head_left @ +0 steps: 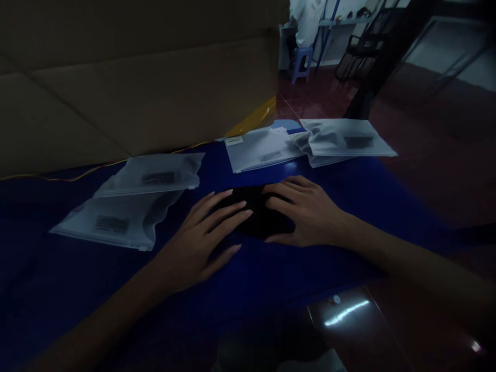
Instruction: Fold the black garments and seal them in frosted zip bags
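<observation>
A black item (263, 219), dark and soft-looking like folded cloth, lies on the blue tabletop (248, 289); its exact kind is lost in the dim light. My left hand (203, 232) rests on its left side, fingers spread and stretched out, thumb apart near the table. Across its right side lies my right hand (306, 214), fingers apart and slightly bent over the top, thumb at the near edge. Both hands cover parts of the item. Left of my left hand are two overlapping frosted zip bags (129, 206) with dark printed blocks.
Beyond my hands lie a flat white zip bag (263, 150) and more bags (344, 139) near the table's far right edge. A large cardboard box (155, 98) with yellow tape (253, 119) stands at the back left. A person (308, 23) sits on a blue stool (301, 64) in the distance.
</observation>
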